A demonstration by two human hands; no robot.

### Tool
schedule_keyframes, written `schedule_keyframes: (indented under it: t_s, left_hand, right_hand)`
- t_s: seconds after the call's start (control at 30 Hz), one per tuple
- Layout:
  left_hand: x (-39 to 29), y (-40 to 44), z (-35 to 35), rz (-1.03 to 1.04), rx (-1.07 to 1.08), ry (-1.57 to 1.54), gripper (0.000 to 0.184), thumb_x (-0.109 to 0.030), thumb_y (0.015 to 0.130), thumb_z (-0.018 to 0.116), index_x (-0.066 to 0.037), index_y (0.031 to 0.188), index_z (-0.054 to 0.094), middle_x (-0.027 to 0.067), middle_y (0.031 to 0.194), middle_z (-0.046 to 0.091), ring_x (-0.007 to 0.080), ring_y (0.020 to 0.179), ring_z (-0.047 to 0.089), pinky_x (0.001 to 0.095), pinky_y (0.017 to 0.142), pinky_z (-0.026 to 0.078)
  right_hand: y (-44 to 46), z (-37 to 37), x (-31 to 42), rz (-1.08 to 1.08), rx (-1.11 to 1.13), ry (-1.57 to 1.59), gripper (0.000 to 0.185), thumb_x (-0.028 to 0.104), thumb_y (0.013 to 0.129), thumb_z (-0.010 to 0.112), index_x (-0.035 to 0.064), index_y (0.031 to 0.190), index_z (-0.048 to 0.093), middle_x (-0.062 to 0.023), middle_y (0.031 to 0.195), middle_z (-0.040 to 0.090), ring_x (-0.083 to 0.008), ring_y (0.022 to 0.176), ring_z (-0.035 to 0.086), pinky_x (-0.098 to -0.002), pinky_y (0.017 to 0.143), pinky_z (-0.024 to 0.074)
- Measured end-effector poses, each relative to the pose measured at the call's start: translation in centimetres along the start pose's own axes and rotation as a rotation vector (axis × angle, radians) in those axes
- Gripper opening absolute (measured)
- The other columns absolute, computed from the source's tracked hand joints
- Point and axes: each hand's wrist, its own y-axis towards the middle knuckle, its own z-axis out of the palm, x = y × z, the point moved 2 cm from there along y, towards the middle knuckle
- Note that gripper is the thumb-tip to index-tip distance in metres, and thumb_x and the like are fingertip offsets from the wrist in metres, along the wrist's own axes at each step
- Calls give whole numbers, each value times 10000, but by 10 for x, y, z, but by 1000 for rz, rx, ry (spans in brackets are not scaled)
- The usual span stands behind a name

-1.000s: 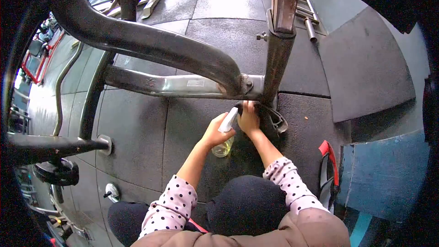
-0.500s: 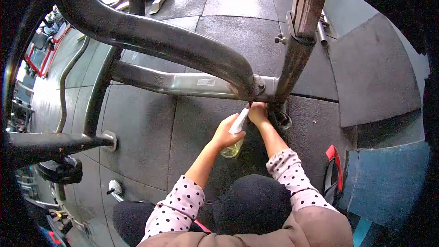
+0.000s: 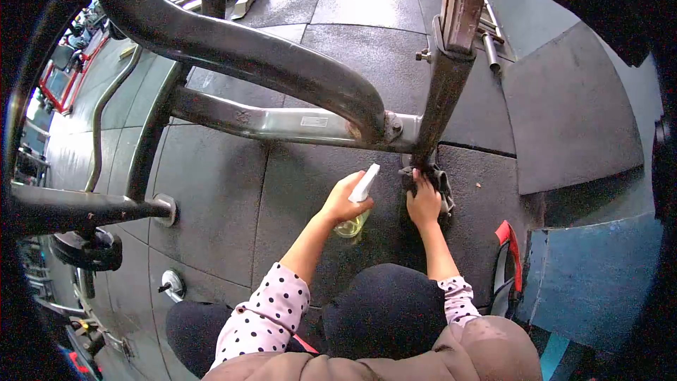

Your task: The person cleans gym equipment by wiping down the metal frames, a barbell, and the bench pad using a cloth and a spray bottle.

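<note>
My left hand (image 3: 340, 202) is wrapped round the neck of a spray bottle (image 3: 364, 185). Its trigger head is white and tilts up toward the frame's foot, and yellowish liquid shows in the clear body below my fingers. With my right hand (image 3: 424, 204) I grip a dark grey cloth (image 3: 443, 188) against the foot of the upright steel post (image 3: 449, 92). Part of the cloth bunches out to the right of my fingers. Just beyond both hands runs the grey lower beam (image 3: 282, 127) of the gym machine, bolted to the post.
A thick curved tube (image 3: 254, 56) arches over the lower beam. At left, another frame leg ends in a round foot (image 3: 166, 209). A loose grey mat (image 3: 571, 113) leans at right, above a blue panel (image 3: 599, 286) and a red-and-black strap (image 3: 509, 254). Black rubber tiles (image 3: 211, 190) cover the floor.
My right hand has drawn back from behind the beam's joint to the near side of the post's foot, where the cloth now shows. The left hand and bottle have shifted slightly left and down.
</note>
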Motion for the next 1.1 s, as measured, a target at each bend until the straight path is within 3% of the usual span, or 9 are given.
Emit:
schedule_keyframes:
  t_s: [0.1, 0.2, 0.23, 0.37, 0.47, 0.53, 0.73, 0.8, 1.1]
  left_hand:
    - [-8, -3, 2, 34, -36, 30, 610, -219, 654, 713, 31, 1172, 509, 232, 1138, 563, 383, 1082, 536, 392, 935, 433]
    - [-35, -4, 0, 96, 15, 159, 544, -201, 646, 709, 6, 1112, 520, 204, 1063, 570, 405, 1010, 541, 406, 883, 452]
    - [-36, -2, 3, 164, 16, 172, 449, -193, 648, 694, -19, 1024, 520, 183, 980, 555, 407, 955, 540, 435, 834, 462]
    - [-45, 4, 22, 57, 169, 381, 358, -210, 669, 651, -41, 957, 519, 167, 946, 550, 374, 950, 546, 460, 807, 470]
    - [-33, 4, 38, 106, 181, 466, 352, -233, 669, 644, -42, 939, 524, 163, 926, 554, 367, 938, 542, 451, 804, 474]
    - [-37, 4, 38, 132, 188, 457, 336, -251, 669, 639, -45, 909, 527, 155, 883, 557, 360, 918, 538, 449, 789, 476]
    - [-40, 7, 31, 61, 198, 409, 318, -233, 659, 649, -48, 882, 518, 155, 869, 556, 370, 915, 534, 461, 778, 469]
    - [-49, 7, 25, 37, 170, 367, 314, -219, 652, 654, -48, 874, 512, 158, 867, 555, 377, 918, 532, 467, 779, 466]
    - [-48, 12, 29, 62, 168, 357, 277, -203, 648, 642, -49, 838, 512, 157, 835, 551, 381, 898, 530, 470, 771, 461]
  right_hand:
    - [9, -25, -13, 268, -63, 260, 418, 186, 827, 542, 34, 1217, 542, -192, 1138, 606, -387, 1020, 581, -419, 880, 449]
    - [21, -39, -92, 558, -251, 507, 393, 300, 881, 489, -57, 950, 639, -286, 874, 629, -352, 818, 625, -441, 735, 473]
    - [19, -60, -111, 742, -211, 548, 578, 451, 862, 478, -100, 963, 623, -277, 973, 641, -325, 918, 613, -406, 856, 446]
    - [8, -127, -136, 778, -590, 1469, 514, 424, 834, 498, 45, 1176, 563, -104, 1169, 576, -256, 1061, 539, -404, 925, 421]
    - [4, -170, -117, 792, -790, 1491, 533, 448, 860, 475, 24, 1174, 552, -107, 1215, 546, -252, 1094, 521, -411, 947, 407]
    - [8, -160, -126, 597, -826, 1431, 496, 411, 890, 464, 11, 1170, 548, -115, 1156, 581, -261, 1043, 551, -391, 933, 419]
    - [12, -76, -41, -59, -596, 404, 412, 216, 801, 564, -1, 1151, 548, -168, 1108, 573, -325, 1106, 516, -416, 978, 382]
    - [13, -9, -33, -96, -311, 358, 466, 191, 741, 612, 7, 1165, 550, -171, 1179, 541, -340, 1168, 459, -443, 1010, 346]
    - [8, 32, 8, -178, -88, -87, 575, 259, 730, 632, -7, 1226, 511, -189, 1256, 514, -358, 1127, 482, -466, 954, 396]
